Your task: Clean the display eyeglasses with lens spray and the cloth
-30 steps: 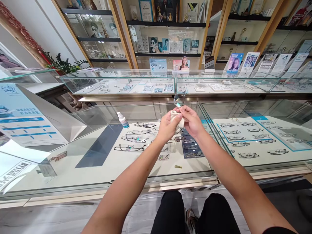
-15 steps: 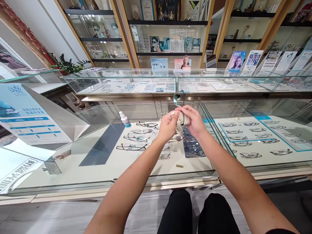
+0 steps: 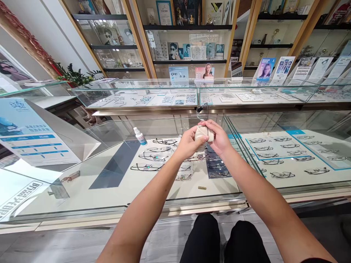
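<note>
Both my hands meet above the glass display counter around a pair of eyeglasses (image 3: 202,111). One lens sticks up past my fingertips; the other is wrapped in a cream cleaning cloth (image 3: 202,133). My left hand (image 3: 189,141) is closed on the cloth, its thumb pressed against the near side. From the right, my right hand (image 3: 218,138) grips the eyeglasses and the edge of the cloth. Fingers and cloth hide much of the frame. A white spray bottle (image 3: 140,136) stands on the counter to the left of my hands.
Beneath my hands, the glass counter (image 3: 153,190) shows rows of eyeglasses (image 3: 148,167). A small gold-coloured bar (image 3: 202,187) lies near its front edge. At the left stands a folded sign (image 3: 30,135). Farther back are another glass case (image 3: 131,106) and wall shelves (image 3: 189,27).
My left thumb has moved down and right across the cloth. The cloth now lies bunched over the lens, its hanging end less visible. The upright lens has tilted slightly.
</note>
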`<control>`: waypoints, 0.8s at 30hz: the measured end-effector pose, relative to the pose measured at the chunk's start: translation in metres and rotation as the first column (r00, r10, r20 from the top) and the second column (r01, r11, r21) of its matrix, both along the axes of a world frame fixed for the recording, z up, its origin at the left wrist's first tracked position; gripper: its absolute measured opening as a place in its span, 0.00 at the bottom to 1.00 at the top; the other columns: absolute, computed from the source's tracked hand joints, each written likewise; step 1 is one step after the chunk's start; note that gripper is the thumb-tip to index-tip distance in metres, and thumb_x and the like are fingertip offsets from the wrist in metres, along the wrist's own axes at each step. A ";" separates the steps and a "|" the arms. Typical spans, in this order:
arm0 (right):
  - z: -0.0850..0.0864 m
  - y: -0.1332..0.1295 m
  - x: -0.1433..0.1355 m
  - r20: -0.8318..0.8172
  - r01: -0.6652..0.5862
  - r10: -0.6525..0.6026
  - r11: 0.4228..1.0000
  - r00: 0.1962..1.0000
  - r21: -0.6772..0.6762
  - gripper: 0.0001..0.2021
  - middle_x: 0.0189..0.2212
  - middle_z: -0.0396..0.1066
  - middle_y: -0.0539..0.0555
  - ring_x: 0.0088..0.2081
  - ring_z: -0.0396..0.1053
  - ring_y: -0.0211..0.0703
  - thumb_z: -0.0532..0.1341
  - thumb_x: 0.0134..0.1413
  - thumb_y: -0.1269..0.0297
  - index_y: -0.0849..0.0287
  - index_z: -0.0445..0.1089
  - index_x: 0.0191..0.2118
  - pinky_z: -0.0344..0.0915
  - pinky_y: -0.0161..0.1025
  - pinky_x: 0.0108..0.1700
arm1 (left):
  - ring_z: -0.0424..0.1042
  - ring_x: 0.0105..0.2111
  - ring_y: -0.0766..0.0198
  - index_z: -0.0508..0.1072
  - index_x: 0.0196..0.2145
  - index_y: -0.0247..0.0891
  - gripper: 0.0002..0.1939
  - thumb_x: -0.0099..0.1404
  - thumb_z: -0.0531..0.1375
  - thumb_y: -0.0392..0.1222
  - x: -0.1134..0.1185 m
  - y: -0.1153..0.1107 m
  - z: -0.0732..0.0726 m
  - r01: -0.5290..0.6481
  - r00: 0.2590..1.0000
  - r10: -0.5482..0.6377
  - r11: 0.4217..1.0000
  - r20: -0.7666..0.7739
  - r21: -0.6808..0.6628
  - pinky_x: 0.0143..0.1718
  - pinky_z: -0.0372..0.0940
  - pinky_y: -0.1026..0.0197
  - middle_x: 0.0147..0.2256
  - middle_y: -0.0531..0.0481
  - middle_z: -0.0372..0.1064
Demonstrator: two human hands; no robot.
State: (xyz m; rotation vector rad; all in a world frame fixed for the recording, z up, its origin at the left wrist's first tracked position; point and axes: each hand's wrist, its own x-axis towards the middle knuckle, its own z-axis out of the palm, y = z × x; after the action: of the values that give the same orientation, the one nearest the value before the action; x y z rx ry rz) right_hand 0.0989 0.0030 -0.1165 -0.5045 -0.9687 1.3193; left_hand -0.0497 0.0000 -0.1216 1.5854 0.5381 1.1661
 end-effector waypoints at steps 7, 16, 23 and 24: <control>-0.002 -0.009 -0.010 0.000 -0.042 0.042 0.999 0.999 0.002 0.17 0.42 0.83 0.50 0.42 0.76 0.44 0.81 0.44 0.47 0.52 0.82 0.31 0.73 0.38 0.42 | 0.68 0.32 0.65 0.79 0.43 0.35 0.30 0.63 0.73 0.67 0.007 -0.001 -0.004 -0.211 0.976 0.205 0.974 0.069 0.082 0.36 0.66 0.63 0.34 0.50 0.74; -0.002 -0.013 -0.009 0.001 -0.057 0.057 0.998 0.998 -0.015 0.13 0.35 0.82 0.50 0.35 0.74 0.42 0.79 0.48 0.52 0.53 0.80 0.31 0.69 0.36 0.33 | 0.71 0.32 0.63 0.81 0.40 0.35 0.34 0.64 0.68 0.74 0.011 -0.002 -0.006 -0.320 0.945 0.309 0.942 0.113 0.102 0.36 0.68 0.61 0.34 0.47 0.78; -0.007 -0.002 -0.006 -0.010 -0.034 0.033 0.999 0.999 -0.014 0.13 0.40 0.84 0.51 0.37 0.75 0.42 0.79 0.47 0.53 0.53 0.80 0.31 0.73 0.38 0.38 | 0.69 0.31 0.62 0.77 0.34 0.37 0.34 0.69 0.62 0.75 0.003 -0.002 0.000 -0.197 0.980 0.200 0.971 -0.006 0.134 0.37 0.67 0.60 0.29 0.49 0.73; -0.006 -0.001 -0.006 -0.028 -0.034 0.034 0.999 0.999 -0.006 0.13 0.40 0.84 0.51 0.38 0.76 0.42 0.79 0.47 0.54 0.53 0.80 0.31 0.74 0.38 0.41 | 0.69 0.31 0.62 0.76 0.35 0.37 0.33 0.70 0.63 0.75 0.002 -0.001 0.001 -0.172 0.984 0.175 0.976 -0.013 0.134 0.37 0.66 0.60 0.30 0.50 0.72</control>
State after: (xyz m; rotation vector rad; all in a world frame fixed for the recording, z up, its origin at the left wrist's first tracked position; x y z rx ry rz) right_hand 0.0931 0.0023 -0.1230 -0.4752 -0.9543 1.3570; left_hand -0.0475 -0.0014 -0.1210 1.6941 0.6370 1.3378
